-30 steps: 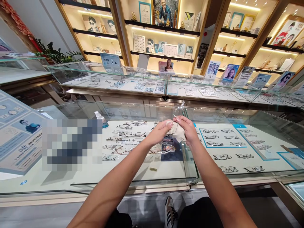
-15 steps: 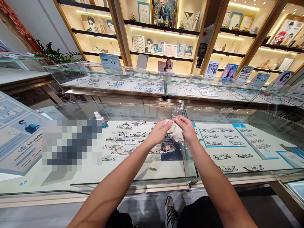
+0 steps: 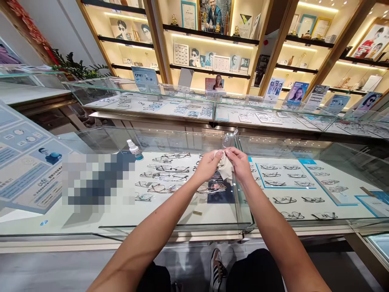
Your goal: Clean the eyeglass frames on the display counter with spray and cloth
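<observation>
Over the glass display counter, my left hand (image 3: pixel 208 165) is closed, its thumb and fingers pinching a cream cleaning cloth (image 3: pixel 226 169). My right hand (image 3: pixel 240 163) is closed right beside it, gripping a pair of eyeglasses (image 3: pixel 229 140) with clear lenses. One lens and an end of the frame stick up beyond my fingertips. The rest of the eyeglasses is hidden by the cloth and my fingers. Part of the cloth hangs loose below, between the hands.
A white spray bottle (image 3: pixel 135 151) stands on the glass left of my hands. Rows of spectacles (image 3: pixel 170 168) lie inside the case under me. A blue-and-white leaflet stand (image 3: pixel 27 162) is at the left. Another display counter (image 3: pixel 170 109) and lit shelves (image 3: pixel 209 44) are beyond.
The view has shifted slightly, so the leaflet stand and bottle appear farther right. Both hands stay together at the cloth and eyeglasses; the cloth's folds and the fingers' positions differ a little.
</observation>
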The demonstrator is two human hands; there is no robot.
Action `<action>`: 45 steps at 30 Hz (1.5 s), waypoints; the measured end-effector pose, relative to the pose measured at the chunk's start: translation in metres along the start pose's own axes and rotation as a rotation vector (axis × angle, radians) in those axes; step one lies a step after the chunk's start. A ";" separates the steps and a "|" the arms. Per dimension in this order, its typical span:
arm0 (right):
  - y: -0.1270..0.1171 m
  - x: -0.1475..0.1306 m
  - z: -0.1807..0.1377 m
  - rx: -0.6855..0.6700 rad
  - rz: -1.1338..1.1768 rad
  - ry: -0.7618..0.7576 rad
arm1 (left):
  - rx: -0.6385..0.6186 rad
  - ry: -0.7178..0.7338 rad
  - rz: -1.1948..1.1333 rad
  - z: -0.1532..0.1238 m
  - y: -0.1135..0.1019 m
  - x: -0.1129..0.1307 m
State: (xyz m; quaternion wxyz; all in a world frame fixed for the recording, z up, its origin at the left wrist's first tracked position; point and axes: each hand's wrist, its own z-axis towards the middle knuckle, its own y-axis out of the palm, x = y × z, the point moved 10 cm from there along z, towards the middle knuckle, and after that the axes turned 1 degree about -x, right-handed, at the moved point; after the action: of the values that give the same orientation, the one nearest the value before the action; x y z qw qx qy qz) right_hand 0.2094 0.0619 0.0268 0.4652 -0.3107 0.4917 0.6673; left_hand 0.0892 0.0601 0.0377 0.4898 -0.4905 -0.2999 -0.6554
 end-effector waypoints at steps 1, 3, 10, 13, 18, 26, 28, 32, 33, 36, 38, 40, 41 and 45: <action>-0.005 0.000 0.001 0.027 0.011 0.009 | -0.011 0.006 -0.005 0.001 0.001 0.002; -0.016 0.002 0.004 0.089 0.043 0.037 | -0.020 0.002 -0.028 0.004 0.000 0.004; -0.038 -0.003 0.015 0.111 0.184 0.020 | 0.255 -0.246 -0.266 -0.017 -0.067 0.007; -0.038 -0.001 0.016 0.096 0.233 0.031 | 0.383 -0.318 -0.406 -0.052 -0.111 0.022; -0.045 0.002 0.018 0.116 0.253 0.034 | 0.639 -0.202 -0.435 -0.129 -0.198 0.054; -0.038 -0.007 0.011 0.108 0.106 0.034 | 0.940 -0.160 0.249 -0.225 -0.308 0.028; -0.024 -0.015 0.006 0.072 0.045 0.025 | 0.878 -0.248 0.568 -0.234 -0.315 0.014; 0.016 -0.037 -0.013 -0.045 -0.036 0.021 | 0.539 -0.361 0.963 -0.232 -0.301 -0.024; 0.025 -0.043 -0.019 -0.074 -0.048 0.022 | 0.460 -0.366 1.019 -0.231 -0.295 -0.032; 0.050 -0.062 -0.039 -0.163 -0.082 0.033 | 0.387 -0.383 1.156 -0.231 -0.287 -0.040; 0.065 -0.074 -0.053 -0.223 -0.133 0.048 | 0.440 -0.369 1.212 -0.231 -0.282 -0.028; 0.078 -0.084 -0.067 -0.281 -0.205 0.065 | 0.493 -0.277 1.221 -0.229 -0.266 0.001; 0.086 -0.089 -0.074 -0.312 -0.243 0.072 | 0.508 -0.201 1.202 -0.226 -0.252 0.021; 0.120 -0.110 -0.103 -0.469 -0.380 0.080 | 0.465 0.266 0.980 -0.221 -0.165 0.127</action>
State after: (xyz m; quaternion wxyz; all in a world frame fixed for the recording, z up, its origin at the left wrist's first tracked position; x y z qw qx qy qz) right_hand 0.1353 -0.0799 0.1338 0.4777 -0.5221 0.2749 0.6509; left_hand -0.1477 -0.1209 0.0967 0.8661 -0.3647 -0.1092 -0.3239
